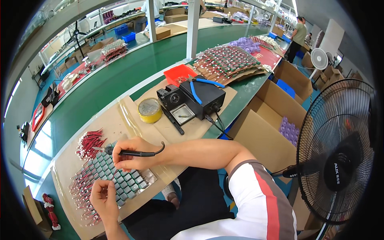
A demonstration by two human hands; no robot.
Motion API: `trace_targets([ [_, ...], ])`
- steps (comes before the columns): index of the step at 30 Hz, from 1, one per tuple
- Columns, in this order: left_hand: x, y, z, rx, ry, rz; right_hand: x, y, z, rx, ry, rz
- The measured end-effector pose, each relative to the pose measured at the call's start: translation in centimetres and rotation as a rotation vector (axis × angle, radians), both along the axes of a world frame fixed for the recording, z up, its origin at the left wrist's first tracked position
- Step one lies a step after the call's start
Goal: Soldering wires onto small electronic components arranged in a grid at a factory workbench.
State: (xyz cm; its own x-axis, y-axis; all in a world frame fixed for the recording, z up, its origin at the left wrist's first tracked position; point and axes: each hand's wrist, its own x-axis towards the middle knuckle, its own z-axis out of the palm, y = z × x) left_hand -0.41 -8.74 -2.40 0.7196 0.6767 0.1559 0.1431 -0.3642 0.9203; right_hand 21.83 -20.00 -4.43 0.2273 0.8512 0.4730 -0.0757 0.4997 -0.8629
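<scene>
My right hand (pixel 138 145) is closed around a black soldering iron (pixel 134 153). The iron's tip points left, toward a bundle of red wires with white ends (pixel 91 144). Below it lie tight rows of small grey-green square blocks (pixel 127 186), with red wires and white connectors (pixel 82 192) trailing off their left side. My left hand (pixel 104 200) is at the near edge of these rows, thumb and forefinger pressed together. Whatever is between those fingertips is too small to make out.
Beyond my right hand are a yellow tape roll (pixel 150 111) and a black soldering station (pixel 202 98) with blue-handled pliers (pixel 196 93) on top. Behind it are a red tray (pixel 178 74) and a pile of wired blocks (pixel 228 62). Cardboard boxes (pixel 264 136) and a fan (pixel 340 156) stand right.
</scene>
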Motion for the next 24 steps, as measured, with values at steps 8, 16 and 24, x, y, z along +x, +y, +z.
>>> trace_targets([
  [8,-0.1,0.4,-0.6,0.139,-0.071,0.047,0.1,0.0,0.2,0.026,-0.112,-0.067],
  [16,-0.2,-0.2,-0.4,0.35,-0.064,0.059,0.1,-0.1,0.4,-0.031,-0.03,-0.025],
  [24,0.6,-1.1,1.1,0.455,0.002,-0.046,0.2,-0.2,0.3,-0.036,-0.056,-0.008],
])
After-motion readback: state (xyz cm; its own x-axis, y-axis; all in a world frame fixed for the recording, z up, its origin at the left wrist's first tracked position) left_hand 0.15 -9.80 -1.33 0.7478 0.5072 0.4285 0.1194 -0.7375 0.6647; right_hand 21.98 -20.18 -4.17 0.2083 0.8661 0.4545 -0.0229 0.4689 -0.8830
